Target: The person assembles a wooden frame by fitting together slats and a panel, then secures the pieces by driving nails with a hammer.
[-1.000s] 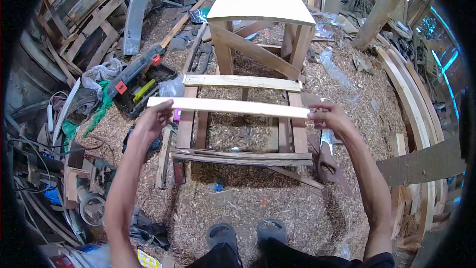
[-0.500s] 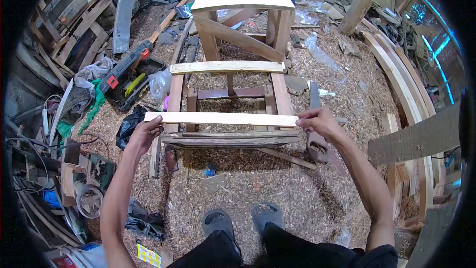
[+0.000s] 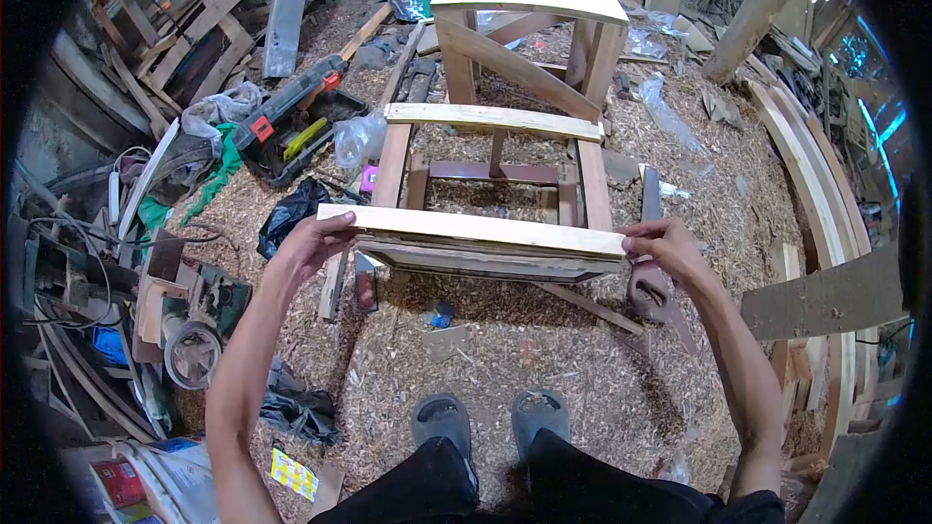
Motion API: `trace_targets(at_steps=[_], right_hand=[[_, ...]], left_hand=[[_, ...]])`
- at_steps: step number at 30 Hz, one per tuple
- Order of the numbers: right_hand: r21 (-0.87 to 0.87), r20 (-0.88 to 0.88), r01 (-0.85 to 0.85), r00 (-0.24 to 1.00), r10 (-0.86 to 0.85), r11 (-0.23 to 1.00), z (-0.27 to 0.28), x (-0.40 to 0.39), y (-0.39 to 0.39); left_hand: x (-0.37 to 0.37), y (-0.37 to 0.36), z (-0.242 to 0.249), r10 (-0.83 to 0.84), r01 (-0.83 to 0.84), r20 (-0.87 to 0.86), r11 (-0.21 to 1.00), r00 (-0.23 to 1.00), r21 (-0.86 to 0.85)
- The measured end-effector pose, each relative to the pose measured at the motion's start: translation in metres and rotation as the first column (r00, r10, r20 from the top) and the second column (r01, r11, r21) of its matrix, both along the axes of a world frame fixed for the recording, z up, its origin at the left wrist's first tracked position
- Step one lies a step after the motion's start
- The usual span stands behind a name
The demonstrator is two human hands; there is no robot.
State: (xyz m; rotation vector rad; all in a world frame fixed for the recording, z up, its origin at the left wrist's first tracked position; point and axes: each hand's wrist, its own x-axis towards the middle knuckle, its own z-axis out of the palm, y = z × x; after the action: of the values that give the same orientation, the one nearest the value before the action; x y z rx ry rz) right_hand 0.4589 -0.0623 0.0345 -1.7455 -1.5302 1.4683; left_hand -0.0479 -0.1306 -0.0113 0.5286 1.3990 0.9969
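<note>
Slat (image 3: pixel 471 226) lowered since earlier, now resting on front rail of chair frame (image 3: pixel 485 257). Left hand (image 3: pixel 316 238) and right hand (image 3: pixel 660 241) each grip closed on slat end.

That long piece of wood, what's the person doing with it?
A person holds a pale wooden slat by its two ends, the left hand at one end and the right hand at the other. The slat lies across the near edge of a wooden chair frame standing on a floor covered in wood shavings. Another slat already sits across the frame farther back. An open tool case lies off to the left.
</note>
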Motion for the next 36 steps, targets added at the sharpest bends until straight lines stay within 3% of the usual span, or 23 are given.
trace_targets(at_steps=[5, 9, 11, 16, 20, 29, 33, 36], right_hand=[[0.011, -0.047, 0.058, 0.997, -0.058, 0.998, 0.002, -0.004, -0.010], [0.084, 0.037, 0.058, 0.997, -0.061, 0.995, -0.004, -0.002, -0.018], [0.031, 0.001, 0.079, 0.997, -0.079, 0.996, -0.007, 0.000, -0.020], [0.019, 0.045, 0.085, 0.995, -0.086, 0.996, -0.013, 0.005, -0.022], [-0.023, -0.028, 0.091, 0.995, -0.091, 0.996, -0.014, 0.010, -0.022], [-0.129, -0.078, 0.110, 0.990, -0.121, 0.985, -0.005, -0.001, -0.028], [-0.126, -0.131, 0.123, 0.982, -0.139, 0.984, -0.005, -0.006, -0.033], [-0.164, -0.202, 0.073, 0.974, -0.106, 0.984, -0.016, -0.003, -0.029]], left_hand=[[0.004, -0.009, 0.009, 0.014, -0.014, 0.034, 1.000, 0.999, -0.021], [0.012, -0.020, 0.009, 0.058, -0.063, -0.095, 0.997, 0.994, -0.049], [0.004, -0.020, -0.008, 0.037, -0.038, -0.032, 0.999, 0.999, -0.035], [0.015, -0.021, 0.007, 0.057, -0.059, -0.168, 0.998, 0.984, -0.011], [0.018, -0.020, 0.010, 0.053, -0.058, -0.175, 0.998, 0.983, -0.025], [0.013, -0.026, -0.001, 0.039, -0.042, -0.074, 0.999, 0.996, -0.032], [0.016, -0.031, -0.015, 0.101, -0.097, 0.044, 0.992, 0.994, -0.082], [0.034, -0.040, -0.025, 0.194, -0.196, 0.092, 0.981, 0.977, 0.009]])
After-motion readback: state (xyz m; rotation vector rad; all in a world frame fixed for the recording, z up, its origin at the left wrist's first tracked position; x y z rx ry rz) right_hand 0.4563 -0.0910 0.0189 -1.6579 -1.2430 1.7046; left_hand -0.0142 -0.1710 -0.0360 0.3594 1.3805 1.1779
